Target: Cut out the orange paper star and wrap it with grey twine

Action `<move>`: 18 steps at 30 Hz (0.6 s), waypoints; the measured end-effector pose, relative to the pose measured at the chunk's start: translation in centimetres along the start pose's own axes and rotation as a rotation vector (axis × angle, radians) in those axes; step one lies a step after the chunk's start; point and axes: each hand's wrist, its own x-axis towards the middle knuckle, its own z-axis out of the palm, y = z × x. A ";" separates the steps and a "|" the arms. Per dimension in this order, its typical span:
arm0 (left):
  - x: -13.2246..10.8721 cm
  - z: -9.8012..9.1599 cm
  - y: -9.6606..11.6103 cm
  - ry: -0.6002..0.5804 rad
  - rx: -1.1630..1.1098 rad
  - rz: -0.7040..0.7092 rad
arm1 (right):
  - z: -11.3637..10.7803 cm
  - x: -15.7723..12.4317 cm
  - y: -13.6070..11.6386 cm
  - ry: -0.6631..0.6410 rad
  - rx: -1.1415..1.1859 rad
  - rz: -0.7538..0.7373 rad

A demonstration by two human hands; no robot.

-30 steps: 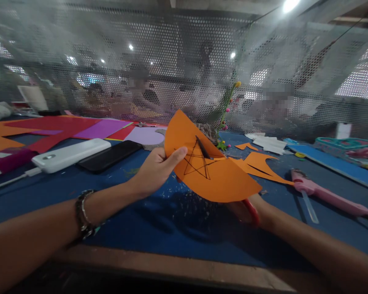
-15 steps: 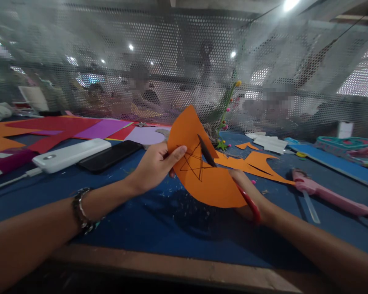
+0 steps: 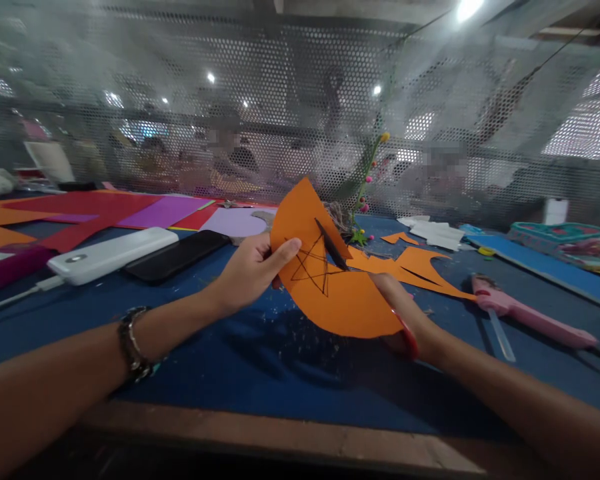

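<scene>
My left hand [image 3: 255, 270] pinches the left side of an orange paper piece [image 3: 350, 310], thumb on top and fingers behind. A star outline is drawn on the paper in dark lines beside my thumb. On the right, my right hand [image 3: 405, 310] is closed on scissors [image 3: 333, 247] with red handles. A dark blade shows above the paper, inside a cut that runs in from the right toward the star; the paper hides the other blade and most of my right fingers. Both hands hold the paper above the blue table [image 3: 190, 373].
Orange offcuts [image 3: 415, 267] and a pink glue gun [image 3: 535, 320] lie to the right. A white power bank [image 3: 113, 253] with a cable and a black phone [image 3: 177, 257] are left. Coloured sheets [image 3: 90, 210] sit behind them. A pompom-trimmed stem [image 3: 365, 187] stands near the mesh screen [image 3: 290, 87].
The visible blade sits a little lower and tilts more across the cut, and the red handle shows less. My left hand keeps its hold; the whole view has shifted slightly.
</scene>
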 end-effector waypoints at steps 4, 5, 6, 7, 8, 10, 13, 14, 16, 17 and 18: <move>-0.5 0.9 -0.1 -0.118 -0.190 -0.071 | 0.2 0.0 0.3 0.040 0.050 0.016; -0.7 1.1 0.0 -0.178 -0.232 -0.091 | 0.3 0.1 0.4 0.057 0.053 0.034; -0.8 1.3 0.0 -0.235 -0.259 -0.112 | 0.3 0.1 0.6 0.064 0.061 0.050; -1.0 1.5 0.1 -0.276 -0.274 -0.128 | 0.3 0.1 0.7 0.069 0.074 0.069; -1.1 1.7 0.1 -0.300 -0.276 -0.136 | 0.3 0.2 0.9 0.063 0.085 0.083; -1.2 1.8 0.1 -0.274 -0.276 -0.131 | 0.3 0.3 0.9 0.049 0.092 0.096; -0.9 1.6 -0.3 -0.115 -0.300 -0.110 | 0.2 0.4 0.6 0.061 0.077 0.120; -0.7 1.5 -0.4 -0.068 -0.305 -0.106 | 0.2 0.4 0.5 0.060 0.076 0.133; -0.4 1.2 -0.7 -0.004 -0.304 -0.099 | 0.1 0.4 0.3 0.043 0.071 0.161; -0.3 1.1 -0.8 0.025 -0.299 -0.093 | 0.1 0.4 0.3 0.030 0.068 0.168; -0.3 1.0 -0.9 0.058 -0.291 -0.088 | 0.1 0.4 0.3 0.020 0.065 0.169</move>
